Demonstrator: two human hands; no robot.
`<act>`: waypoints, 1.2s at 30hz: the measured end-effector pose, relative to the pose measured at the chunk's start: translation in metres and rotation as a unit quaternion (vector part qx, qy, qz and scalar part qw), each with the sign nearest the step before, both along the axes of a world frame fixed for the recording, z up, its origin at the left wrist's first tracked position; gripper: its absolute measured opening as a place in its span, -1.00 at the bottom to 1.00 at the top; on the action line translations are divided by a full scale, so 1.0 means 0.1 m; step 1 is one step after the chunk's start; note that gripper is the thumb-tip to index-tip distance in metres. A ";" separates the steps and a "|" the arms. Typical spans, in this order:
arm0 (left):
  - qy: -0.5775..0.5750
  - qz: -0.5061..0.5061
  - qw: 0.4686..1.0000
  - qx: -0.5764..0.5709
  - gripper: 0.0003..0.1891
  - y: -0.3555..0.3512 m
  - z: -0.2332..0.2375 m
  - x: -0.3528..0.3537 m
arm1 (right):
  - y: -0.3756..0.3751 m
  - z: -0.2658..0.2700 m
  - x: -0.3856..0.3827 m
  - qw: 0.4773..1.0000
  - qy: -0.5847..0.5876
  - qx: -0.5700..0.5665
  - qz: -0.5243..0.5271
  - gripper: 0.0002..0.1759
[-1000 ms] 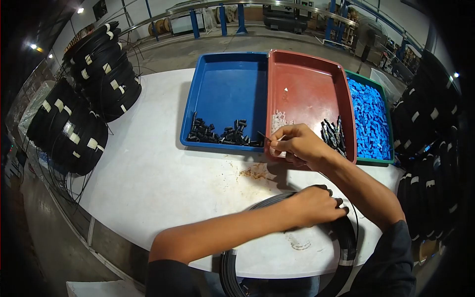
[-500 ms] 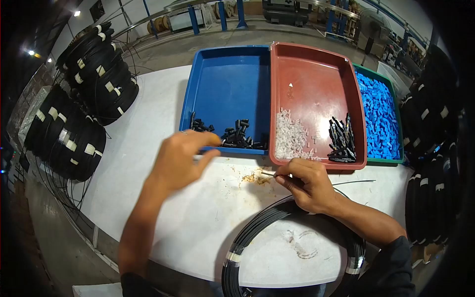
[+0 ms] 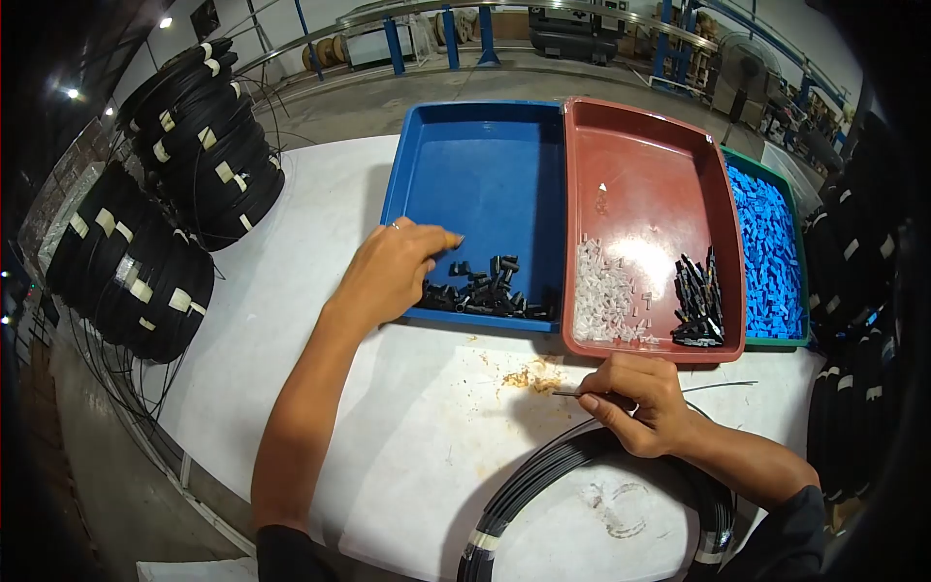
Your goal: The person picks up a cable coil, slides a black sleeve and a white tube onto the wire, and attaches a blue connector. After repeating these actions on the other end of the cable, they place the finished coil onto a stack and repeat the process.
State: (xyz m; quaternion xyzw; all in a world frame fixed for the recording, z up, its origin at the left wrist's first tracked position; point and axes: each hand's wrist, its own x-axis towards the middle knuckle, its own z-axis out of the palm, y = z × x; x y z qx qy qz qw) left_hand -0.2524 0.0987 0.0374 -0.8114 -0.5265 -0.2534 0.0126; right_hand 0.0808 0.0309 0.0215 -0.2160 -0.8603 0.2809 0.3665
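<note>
My left hand (image 3: 393, 267) reaches over the near left side of the blue tray (image 3: 485, 145), its fingers stretched out and nothing visible in them. Just beside and below the fingertips lie small black tubular parts (image 3: 499, 281), heaped along the tray's near edge; the hand hides some of them. My right hand (image 3: 640, 403) pinches a black cable (image 3: 565, 394) near its end, and the short tip points left. That hand is above a coil of black cable (image 3: 553, 464), bound with pale tape, at the front of the table.
Next to the blue tray stands a red tray (image 3: 640, 126) with small clear pieces (image 3: 603, 301) and black strips (image 3: 698, 306). A green tray (image 3: 804, 291) of blue pieces (image 3: 768, 257) adjoins it. Stacked cable coils (image 3: 204, 145) flank the white table (image 3: 262, 320); brown crumbs (image 3: 533, 376) lie on it.
My left hand has moved from the blue tray's near edge farther in over the tray, its fingers now extended. My right hand keeps its pinch on the cable. The whole view has shifted slightly.
</note>
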 end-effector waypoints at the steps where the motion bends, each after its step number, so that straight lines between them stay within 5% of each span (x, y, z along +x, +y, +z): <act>1: -0.002 0.000 1.000 -0.001 -0.69 0.01 0.02 0.01 | 0.00 0.00 0.00 1.000 -0.004 -0.007 -0.004 -0.92; 15: 0.044 0.086 0.994 -0.047 -0.80 -0.12 0.08 -0.11 | 0.00 0.01 -0.01 0.999 -0.015 -0.016 -0.029 -0.93; 24: 0.111 0.082 0.990 0.034 -0.84 -0.04 0.05 -0.17 | 0.02 -0.02 0.00 1.000 -0.020 -0.012 -0.018 -0.93; 36: 0.184 0.046 0.982 0.003 -0.80 -0.05 -0.03 0.06 | 0.00 -0.01 0.00 0.999 -0.026 -0.028 -0.010 -0.92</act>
